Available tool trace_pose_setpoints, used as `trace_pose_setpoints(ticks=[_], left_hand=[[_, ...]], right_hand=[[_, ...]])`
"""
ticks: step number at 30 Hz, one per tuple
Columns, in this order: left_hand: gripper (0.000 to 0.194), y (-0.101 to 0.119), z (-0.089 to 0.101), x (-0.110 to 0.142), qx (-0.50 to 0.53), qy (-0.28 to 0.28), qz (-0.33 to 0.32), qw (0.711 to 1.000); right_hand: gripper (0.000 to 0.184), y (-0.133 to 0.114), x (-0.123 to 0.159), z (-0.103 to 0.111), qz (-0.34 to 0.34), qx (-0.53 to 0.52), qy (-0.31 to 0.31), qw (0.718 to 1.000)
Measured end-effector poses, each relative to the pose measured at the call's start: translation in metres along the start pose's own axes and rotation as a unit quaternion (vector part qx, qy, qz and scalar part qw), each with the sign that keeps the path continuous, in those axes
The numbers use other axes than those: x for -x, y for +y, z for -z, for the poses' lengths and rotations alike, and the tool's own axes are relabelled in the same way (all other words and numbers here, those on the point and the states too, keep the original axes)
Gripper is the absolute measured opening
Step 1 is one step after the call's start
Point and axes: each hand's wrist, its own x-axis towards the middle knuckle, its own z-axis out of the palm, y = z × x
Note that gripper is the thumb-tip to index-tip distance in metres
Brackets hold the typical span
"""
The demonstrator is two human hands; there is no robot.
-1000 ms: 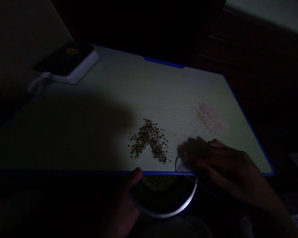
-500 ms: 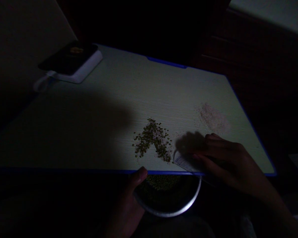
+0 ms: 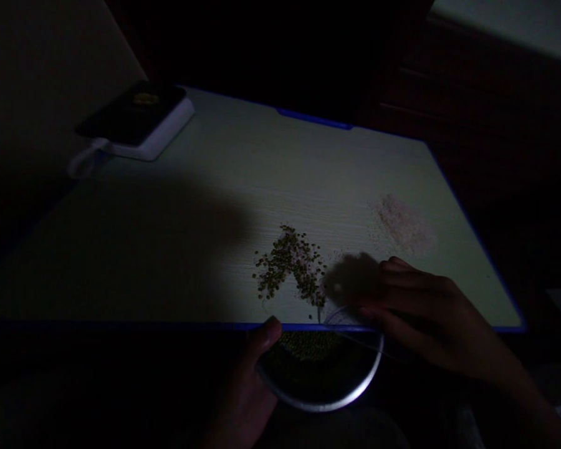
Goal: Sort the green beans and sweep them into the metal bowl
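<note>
The scene is very dark. My left hand [image 3: 245,386] grips a round metal-rimmed bowl [image 3: 355,390] just below the table's near edge, thumb over the rim; green beans [image 3: 303,344] lie inside it. My right hand [image 3: 421,315] is closed on a small clear plastic piece [image 3: 339,313] at the table's edge, right of a pile of green beans mixed with pale grains [image 3: 290,262]. A separate heap of pale pinkish grains [image 3: 402,224] lies farther right on the table.
The table [image 3: 262,168] is pale with a blue rim. At its far left corner sits a white device with a dark top [image 3: 140,121] and a white cord loop [image 3: 81,163]. Dark furniture stands behind and to the right.
My right hand with the clear piece has slid left along the near edge toward the bean pile. The bowl in my left hand has shifted slightly right.
</note>
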Motion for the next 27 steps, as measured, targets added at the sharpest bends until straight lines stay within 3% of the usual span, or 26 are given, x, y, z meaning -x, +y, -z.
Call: trace_pose_setpoints(ticks=[7,11,19,27], left_hand=[[0.011,-0.001,0.004,-0.001,0.017,0.036,0.028,0.999],[0.019,0.001,0.001,0.002,0.020,0.033,0.016,0.999],[0.055,0.002,-0.009,0.006,0.007,0.082,0.022,0.996],[0.057,0.000,-0.002,0.004,0.019,0.052,0.028,0.998]], right_hand=[[0.017,0.007,0.006,0.000,-0.040,0.052,0.051,0.996],[0.013,0.013,0.008,0.008,-0.091,0.064,0.094,0.989],[0.012,-0.001,0.008,-0.006,-0.004,0.035,0.057,0.998],[0.013,0.004,0.010,-0.002,-0.015,0.030,0.074,0.997]])
